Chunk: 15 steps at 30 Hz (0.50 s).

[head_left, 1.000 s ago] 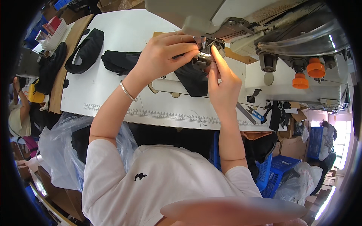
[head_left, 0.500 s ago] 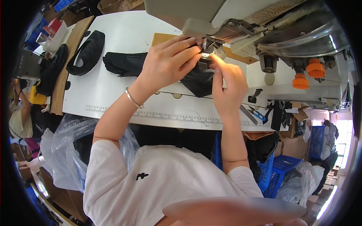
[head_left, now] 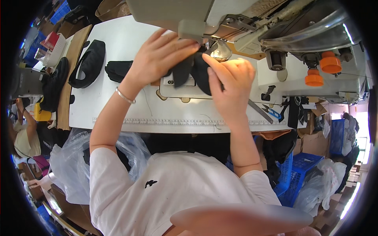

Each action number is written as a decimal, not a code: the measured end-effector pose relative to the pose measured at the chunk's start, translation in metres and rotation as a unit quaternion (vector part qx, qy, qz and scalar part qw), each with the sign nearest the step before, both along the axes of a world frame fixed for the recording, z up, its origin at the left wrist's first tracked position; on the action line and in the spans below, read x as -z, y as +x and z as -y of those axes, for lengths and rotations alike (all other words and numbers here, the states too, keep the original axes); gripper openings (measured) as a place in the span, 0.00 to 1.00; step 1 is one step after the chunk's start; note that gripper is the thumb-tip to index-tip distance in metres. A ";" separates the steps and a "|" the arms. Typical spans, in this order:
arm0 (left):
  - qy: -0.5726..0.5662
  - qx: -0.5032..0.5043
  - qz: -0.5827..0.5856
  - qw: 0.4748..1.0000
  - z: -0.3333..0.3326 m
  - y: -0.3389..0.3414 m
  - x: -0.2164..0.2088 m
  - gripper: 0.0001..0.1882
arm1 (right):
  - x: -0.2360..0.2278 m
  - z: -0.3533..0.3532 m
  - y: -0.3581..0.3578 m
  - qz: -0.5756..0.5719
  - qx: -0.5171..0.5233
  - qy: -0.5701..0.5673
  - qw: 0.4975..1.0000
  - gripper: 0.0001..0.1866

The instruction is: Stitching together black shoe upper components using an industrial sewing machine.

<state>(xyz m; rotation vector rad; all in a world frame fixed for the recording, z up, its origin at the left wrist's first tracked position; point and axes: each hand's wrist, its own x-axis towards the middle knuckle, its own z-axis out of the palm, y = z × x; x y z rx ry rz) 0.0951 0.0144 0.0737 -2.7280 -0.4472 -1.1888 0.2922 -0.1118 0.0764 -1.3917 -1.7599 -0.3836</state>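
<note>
At the sewing machine (head_left: 169,15), both my hands work on a black fabric piece (head_left: 201,76). My left hand (head_left: 155,59) reaches over from the left, its fingertips pressed together on the cloth beside the lit needle area; its thumb is hidden. A dark strip-like flap (head_left: 183,73) of cloth hangs below those fingers. My right hand (head_left: 232,84) pinches the cloth's right edge between thumb and index finger, close to the presser foot, which is mostly hidden. Left of my hands lies a stack of black fabric pieces (head_left: 118,70). Farther left is a curved black fabric band (head_left: 88,65).
A printed ruler (head_left: 157,122) runs along the front of the white table (head_left: 126,94). To the right are blue thread snips (head_left: 272,112) and a metal strip (head_left: 260,111). Blue crates (head_left: 301,173) and a clear plastic bag (head_left: 71,169) sit below. Another person (head_left: 27,133) is at far left.
My left hand has shifted left, and the cloth at the needle now shows as two flaps hanging toward me. My right hand has moved slightly left and down. The view has shifted a little.
</note>
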 end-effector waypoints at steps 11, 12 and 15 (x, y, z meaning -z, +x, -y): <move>0.080 -0.012 0.075 0.994 0.032 0.020 0.004 0.19 | -0.018 -0.006 0.031 -0.025 -0.072 -0.097 0.992 0.13; 0.071 -0.019 0.073 0.995 0.034 0.020 0.002 0.20 | -0.018 -0.006 0.032 -0.027 -0.079 -0.099 0.992 0.14; 0.070 -0.031 0.066 0.995 0.037 0.021 0.001 0.20 | -0.017 -0.008 0.035 -0.024 -0.090 -0.096 0.991 0.14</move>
